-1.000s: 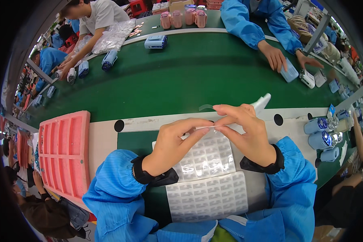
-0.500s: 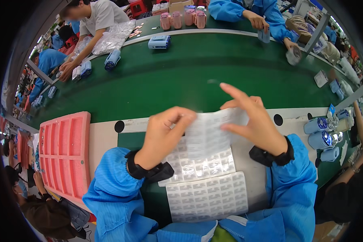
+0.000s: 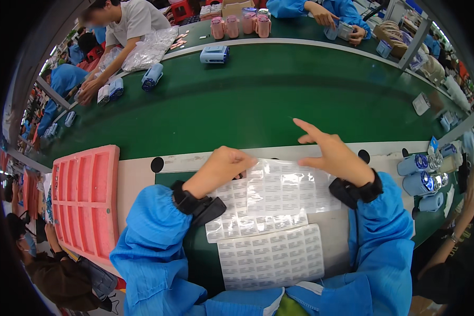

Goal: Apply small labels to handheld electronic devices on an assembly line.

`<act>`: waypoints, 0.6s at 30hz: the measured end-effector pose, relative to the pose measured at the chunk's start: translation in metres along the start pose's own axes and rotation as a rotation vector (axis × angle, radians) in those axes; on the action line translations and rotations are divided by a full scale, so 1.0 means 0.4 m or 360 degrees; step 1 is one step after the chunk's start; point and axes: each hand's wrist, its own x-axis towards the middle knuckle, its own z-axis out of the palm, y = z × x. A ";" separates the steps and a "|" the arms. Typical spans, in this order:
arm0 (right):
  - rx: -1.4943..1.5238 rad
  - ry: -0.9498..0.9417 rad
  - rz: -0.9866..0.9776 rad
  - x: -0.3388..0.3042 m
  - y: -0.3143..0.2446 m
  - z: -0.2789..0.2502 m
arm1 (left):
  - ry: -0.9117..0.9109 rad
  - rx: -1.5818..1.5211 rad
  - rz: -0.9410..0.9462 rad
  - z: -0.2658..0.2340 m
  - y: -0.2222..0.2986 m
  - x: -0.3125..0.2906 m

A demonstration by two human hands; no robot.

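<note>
My left hand point(image 3: 215, 171) pinches the top left corner of a glossy sheet of small printed labels point(image 3: 292, 192). That sheet lies tilted over a second label sheet point(image 3: 231, 217), covering much of it. Nearer to me is a third label sheet point(image 3: 271, 258). My right hand point(image 3: 338, 159) is open at the top right of the glossy sheet, index finger stretched out and thumb by the sheet's upper edge. Something thin and faint shows at the index fingertip; I cannot tell what it is. Black bands with dark modules circle both wrists.
A pink foam tray point(image 3: 112, 184) with compartments stands at the left. Across the green belt point(image 3: 258, 100) lie light-blue devices point(image 3: 214, 55). More blue devices point(image 3: 417, 183) stand at the right. Co-workers handle items beyond the belt, near pink devices point(image 3: 231, 26).
The held sheet has come down from a raised, bent position and now lies flatter and farther right. My right hand has drawn slightly back from it. Devices on the belt have shifted right.
</note>
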 end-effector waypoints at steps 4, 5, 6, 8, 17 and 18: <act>-0.0050 0.0328 -0.0234 0.019 0.006 0.095 | 0.0041 -0.0151 0.0014 0.009 -0.018 0.011; -0.0020 0.0328 -0.0231 0.024 0.006 0.108 | 0.0051 -0.0152 0.0014 0.012 -0.023 0.013; 0.0009 0.0327 -0.0230 0.029 0.007 0.115 | 0.0050 -0.0146 0.0091 0.015 -0.030 0.013; 0.0085 0.0257 -0.0169 0.030 0.019 0.114 | 0.0051 -0.0134 0.0245 0.019 -0.037 0.010; 0.0230 0.0346 -0.0113 0.038 0.003 0.132 | 0.0056 -0.0325 0.0106 0.040 -0.037 0.014; 0.0295 0.0385 -0.0131 0.037 -0.003 0.136 | 0.0073 -0.0350 0.0149 0.046 -0.041 0.015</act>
